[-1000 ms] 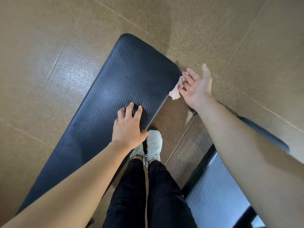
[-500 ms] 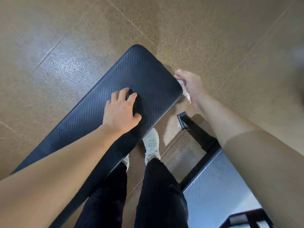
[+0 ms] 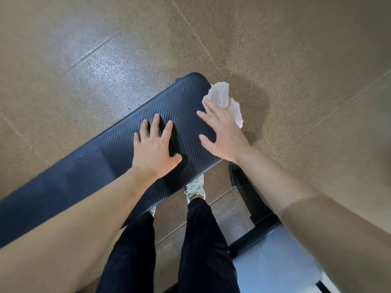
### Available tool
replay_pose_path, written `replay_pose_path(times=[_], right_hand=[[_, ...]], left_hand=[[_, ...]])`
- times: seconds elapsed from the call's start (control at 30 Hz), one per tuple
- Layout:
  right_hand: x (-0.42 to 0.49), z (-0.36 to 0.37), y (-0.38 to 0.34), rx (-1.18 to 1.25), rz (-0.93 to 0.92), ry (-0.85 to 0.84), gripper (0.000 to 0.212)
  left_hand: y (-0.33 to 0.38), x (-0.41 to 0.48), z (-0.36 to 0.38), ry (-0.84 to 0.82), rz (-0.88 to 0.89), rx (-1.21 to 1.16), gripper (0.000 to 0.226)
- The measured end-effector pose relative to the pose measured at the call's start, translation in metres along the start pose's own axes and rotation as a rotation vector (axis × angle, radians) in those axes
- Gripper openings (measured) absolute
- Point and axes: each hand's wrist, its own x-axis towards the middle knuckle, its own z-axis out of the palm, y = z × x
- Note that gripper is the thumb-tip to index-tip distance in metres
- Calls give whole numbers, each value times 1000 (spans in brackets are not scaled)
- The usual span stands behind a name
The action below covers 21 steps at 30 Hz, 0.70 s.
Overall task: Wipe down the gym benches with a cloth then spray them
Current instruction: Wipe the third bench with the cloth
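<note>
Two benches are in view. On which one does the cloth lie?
The dark bench across the middle: the cloth lies at its far corner under the right hand. The pale-gleaming bench at lower right has no cloth.

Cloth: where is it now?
Head view, right of centre: the cloth lies under the right hand at the far right corner of the black bench, partly overhanging the floor.

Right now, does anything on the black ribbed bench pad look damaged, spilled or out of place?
Nothing looks damaged or spilled. The black ribbed bench pad looks intact. The crumpled pale pink cloth, pressed under the right hand, sits at the pad's end corner and largely overhangs its edge. The left hand lies flat on the pad.
</note>
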Motion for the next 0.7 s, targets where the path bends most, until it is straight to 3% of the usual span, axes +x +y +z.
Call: replay_pose_path(times=[0.07, 0.17, 0.23, 0.33, 0.47, 0.6, 0.7], right_hand=[[-2, 4, 5, 31, 22, 136, 61], [7, 2, 6, 128, 315, 299, 55], [19, -3, 9, 99, 440, 208, 46], [39, -14, 19, 7, 410, 76, 38], [55, -28, 28, 211, 497, -62, 43], [74, -29, 27, 330, 384, -95, 45], [97, -25, 22, 238, 261, -120, 52]], left_hand=[[1, 0, 0, -11, -12, -6, 98], [1, 0, 1, -21, -26, -18, 98], [2, -1, 2, -23, -37, -29, 99], [5, 0, 2, -22, -51, -50, 97], [5, 0, 1, 1, -65, -72, 95], [9, -1, 6, -6, -84, -81, 97], [6, 0, 7, 0, -74, -89, 98]])
